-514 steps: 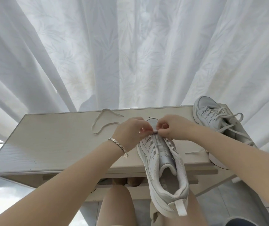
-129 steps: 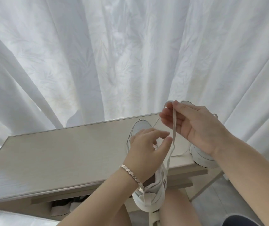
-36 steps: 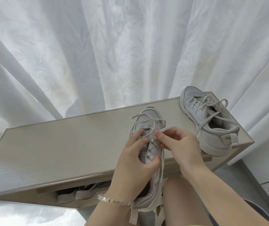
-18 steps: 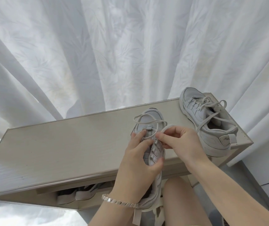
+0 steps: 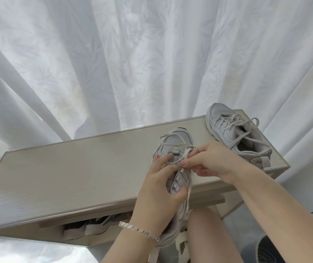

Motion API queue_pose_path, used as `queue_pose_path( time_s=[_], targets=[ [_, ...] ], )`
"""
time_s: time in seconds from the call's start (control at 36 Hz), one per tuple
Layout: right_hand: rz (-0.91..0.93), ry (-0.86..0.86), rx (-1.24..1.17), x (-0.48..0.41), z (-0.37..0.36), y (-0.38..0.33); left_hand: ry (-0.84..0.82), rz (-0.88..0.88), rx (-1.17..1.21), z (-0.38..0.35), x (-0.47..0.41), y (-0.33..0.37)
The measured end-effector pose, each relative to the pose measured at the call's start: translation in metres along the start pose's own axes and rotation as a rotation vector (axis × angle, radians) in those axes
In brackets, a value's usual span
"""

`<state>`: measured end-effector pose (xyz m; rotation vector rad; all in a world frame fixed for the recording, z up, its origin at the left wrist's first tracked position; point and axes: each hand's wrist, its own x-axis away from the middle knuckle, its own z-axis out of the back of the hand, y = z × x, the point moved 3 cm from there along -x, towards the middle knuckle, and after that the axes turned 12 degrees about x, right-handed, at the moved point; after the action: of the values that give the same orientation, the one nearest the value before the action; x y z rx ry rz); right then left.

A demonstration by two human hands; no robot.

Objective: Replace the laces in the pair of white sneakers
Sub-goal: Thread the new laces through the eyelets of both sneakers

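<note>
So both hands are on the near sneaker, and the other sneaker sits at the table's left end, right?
No: the head view shows the other sneaker at the table's right end. Left hand and right hand are on the near sneaker.

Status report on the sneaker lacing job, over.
Left hand grips near white sneaker; right hand pinches its flat off-white lace. Second white sneaker loosely laced, right end of pale wooden table. Nothing blocking.

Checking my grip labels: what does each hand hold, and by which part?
The left hand grips the near sneaker across its midfoot; the right hand pinches its lace just beside the front eyelets.
</note>
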<state>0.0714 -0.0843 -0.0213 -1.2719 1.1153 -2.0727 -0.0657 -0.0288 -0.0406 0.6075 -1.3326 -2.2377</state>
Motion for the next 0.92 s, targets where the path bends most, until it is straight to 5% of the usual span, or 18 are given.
queue_pose_path(
  time_s=[0.22, 0.61, 0.92],
  targets=[
    [-0.186, -0.264, -0.085, -0.009, 0.006, 0.01, 0.016, -0.049, -0.033, -0.007, -0.002, -0.005],
    [0.313, 0.334, 0.102, 0.004, -0.014, 0.019, 0.061, 0.008, 0.074, 0.001, -0.006, -0.002],
    [0.44, 0.378, 0.243, 0.011, -0.018, 0.033, 0.053, 0.023, 0.069, -0.001, -0.008, -0.006]
  ],
)
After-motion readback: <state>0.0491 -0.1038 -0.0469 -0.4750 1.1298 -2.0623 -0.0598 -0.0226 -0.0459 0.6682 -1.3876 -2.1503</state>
